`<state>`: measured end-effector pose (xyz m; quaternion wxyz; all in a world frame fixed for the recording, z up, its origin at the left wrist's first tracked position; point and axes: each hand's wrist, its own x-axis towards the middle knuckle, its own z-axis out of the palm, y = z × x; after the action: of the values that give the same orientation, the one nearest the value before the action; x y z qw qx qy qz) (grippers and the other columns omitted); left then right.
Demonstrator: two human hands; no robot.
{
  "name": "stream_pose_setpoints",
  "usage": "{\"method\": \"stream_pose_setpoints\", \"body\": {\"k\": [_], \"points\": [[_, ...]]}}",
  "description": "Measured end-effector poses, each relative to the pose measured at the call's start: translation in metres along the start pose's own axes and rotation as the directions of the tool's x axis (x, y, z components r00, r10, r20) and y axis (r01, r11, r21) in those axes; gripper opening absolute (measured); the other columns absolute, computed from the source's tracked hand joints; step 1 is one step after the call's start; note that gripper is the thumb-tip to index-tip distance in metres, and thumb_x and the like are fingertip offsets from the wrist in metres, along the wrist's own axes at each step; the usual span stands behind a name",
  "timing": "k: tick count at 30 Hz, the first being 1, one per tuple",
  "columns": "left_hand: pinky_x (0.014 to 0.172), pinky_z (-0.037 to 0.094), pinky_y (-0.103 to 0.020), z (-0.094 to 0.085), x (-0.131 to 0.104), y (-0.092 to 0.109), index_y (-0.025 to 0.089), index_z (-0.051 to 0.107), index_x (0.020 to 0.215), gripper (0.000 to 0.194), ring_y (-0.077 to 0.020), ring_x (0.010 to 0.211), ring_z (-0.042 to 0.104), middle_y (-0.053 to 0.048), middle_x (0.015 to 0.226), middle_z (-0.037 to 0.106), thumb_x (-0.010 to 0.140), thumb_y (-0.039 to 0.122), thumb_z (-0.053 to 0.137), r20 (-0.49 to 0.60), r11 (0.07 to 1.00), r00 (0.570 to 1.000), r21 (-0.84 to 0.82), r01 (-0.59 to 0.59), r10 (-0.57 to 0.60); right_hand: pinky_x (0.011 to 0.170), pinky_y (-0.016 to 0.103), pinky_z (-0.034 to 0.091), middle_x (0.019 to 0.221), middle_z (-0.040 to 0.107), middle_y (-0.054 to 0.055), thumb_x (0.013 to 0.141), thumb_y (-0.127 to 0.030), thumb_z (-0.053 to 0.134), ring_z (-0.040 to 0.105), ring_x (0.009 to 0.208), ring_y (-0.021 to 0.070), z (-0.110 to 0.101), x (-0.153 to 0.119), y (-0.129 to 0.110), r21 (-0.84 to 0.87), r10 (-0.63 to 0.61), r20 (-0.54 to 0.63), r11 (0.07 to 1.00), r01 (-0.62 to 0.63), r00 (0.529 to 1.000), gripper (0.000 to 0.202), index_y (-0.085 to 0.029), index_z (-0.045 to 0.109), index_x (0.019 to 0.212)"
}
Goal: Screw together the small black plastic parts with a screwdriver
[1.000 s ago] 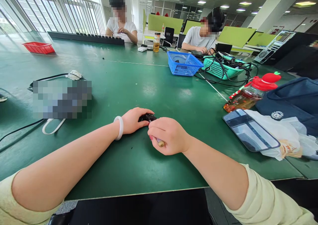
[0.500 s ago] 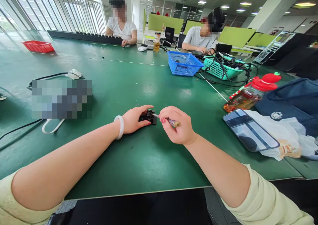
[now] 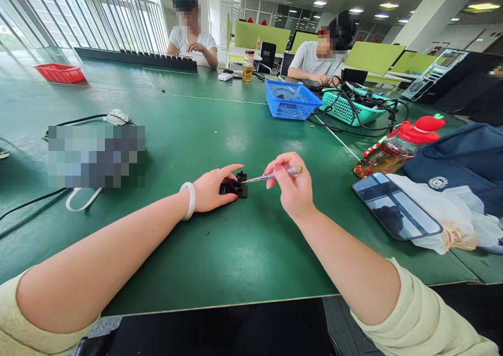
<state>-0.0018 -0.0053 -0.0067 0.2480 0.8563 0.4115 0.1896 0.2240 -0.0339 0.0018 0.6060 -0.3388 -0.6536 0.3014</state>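
Note:
A small black device (image 3: pixel 238 186) lies on the green table (image 3: pixel 196 256), in front of me near the middle. My left hand (image 3: pixel 214 188) grips it from the left, thumb on its near side and fingers behind it. A slim screwdriver with a clear purplish handle (image 3: pixel 281 173) is pinched in my right hand (image 3: pixel 293 183), to the right of the device. Its shaft points left, and the tip is at the device's right part; whether it touches is too small to tell. A small upright black part stands at the back of the device.
Behind are a blue basket (image 3: pixel 293 101), a green basket (image 3: pixel 346 107) with cables and a red tray (image 3: pixel 61 73). On the right lie a red-capped bottle (image 3: pixel 389 151) and a phone (image 3: pixel 396 205). Two people sit across the table; a blurred object with cords is left.
My right hand has moved right and slightly up, with the screwdriver now lying flatter and more visible. The device's small back part shows more clearly. The person at the far left has raised a hand.

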Motion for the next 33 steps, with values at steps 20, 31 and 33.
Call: {"method": "stream_pose_setpoints", "body": {"k": [20, 31, 33], "points": [[0.106, 0.047, -0.044, 0.001, 0.0, 0.003, 0.026, 0.04, 0.151, 0.071, -0.0257, 0.115, 0.064, -0.005, 0.121, 0.071, 0.084, 0.034, 0.061, -0.015, 0.999, 1.0, 0.027, -0.022, 0.022, 0.05, 0.024, 0.047, 0.072, 0.064, -0.004, 0.093, -0.058, 0.059, 0.058, 0.049, 0.0083, 0.004, 0.001, -0.001, -0.06, 0.049, -0.084, 0.997, -0.054, 0.995, 0.036, -0.024, 0.05, 0.089], [0.104, 0.049, -0.043, 0.001, 0.0, 0.002, 0.027, 0.041, 0.15, 0.069, -0.0258, 0.114, 0.065, -0.005, 0.12, 0.071, 0.084, 0.035, 0.062, -0.019, 0.999, 1.0, 0.036, -0.023, 0.024, 0.053, 0.025, 0.049, 0.073, 0.064, -0.003, 0.095, -0.056, 0.056, 0.059, 0.052, 0.0092, 0.005, -0.002, -0.007, -0.063, -0.026, -0.089, 0.998, 0.02, 0.996, 0.033, -0.024, 0.051, 0.091], [0.104, 0.049, -0.043, 0.001, 0.0, 0.002, 0.028, 0.041, 0.15, 0.069, -0.0255, 0.113, 0.065, -0.005, 0.12, 0.071, 0.084, 0.034, 0.062, -0.025, 0.999, 0.999, 0.036, -0.023, 0.024, 0.054, 0.026, 0.049, 0.075, 0.064, -0.002, 0.097, -0.054, 0.054, 0.059, 0.053, 0.0095, 0.005, -0.005, -0.011, -0.066, -0.076, -0.034, 0.995, 0.073, 0.997, 0.031, -0.024, 0.051, 0.093]]}}
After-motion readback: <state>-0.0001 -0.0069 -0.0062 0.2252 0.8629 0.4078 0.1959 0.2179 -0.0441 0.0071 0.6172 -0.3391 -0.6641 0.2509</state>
